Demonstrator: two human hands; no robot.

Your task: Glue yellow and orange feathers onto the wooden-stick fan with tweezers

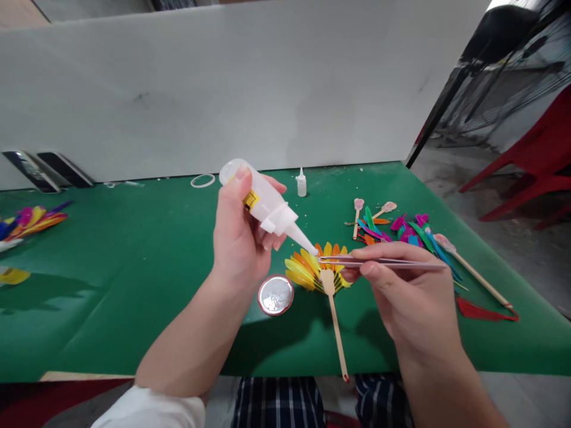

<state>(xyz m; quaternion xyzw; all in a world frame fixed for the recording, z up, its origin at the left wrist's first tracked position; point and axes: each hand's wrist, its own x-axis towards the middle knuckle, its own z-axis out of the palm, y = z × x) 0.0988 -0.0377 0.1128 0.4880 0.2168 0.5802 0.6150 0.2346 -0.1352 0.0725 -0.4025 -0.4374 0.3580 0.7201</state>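
1. The yellow-and-orange feather fan [328, 282] lies on the green tabletop [156, 249] in front of me, its wooden handle [338, 330] pointing back toward my lap.
2. My left hand [236, 232], above and to the left of the fan, is wrapped round a white squeeze bottle [270, 202], fingers and thumb closed on its body. The bottle is tilted, its nozzle [306, 239] slanting down toward the fan's feathers.
3. My right hand [410, 297], right of the fan, pinches a pair of metal tweezers [383, 261]. Their tips reach over the fan, right by the end of the nozzle; I cannot tell whether the two touch or whether the tips grip anything.
4. A round silver lid [275, 295] with a red rim lies just left of the fan.
5. A small white bottle [302, 184] stands upright beyond the fan.
6. Right of the fan lie loose coloured feathers [408, 229], among wooden sticks, and a red tassel [482, 310].
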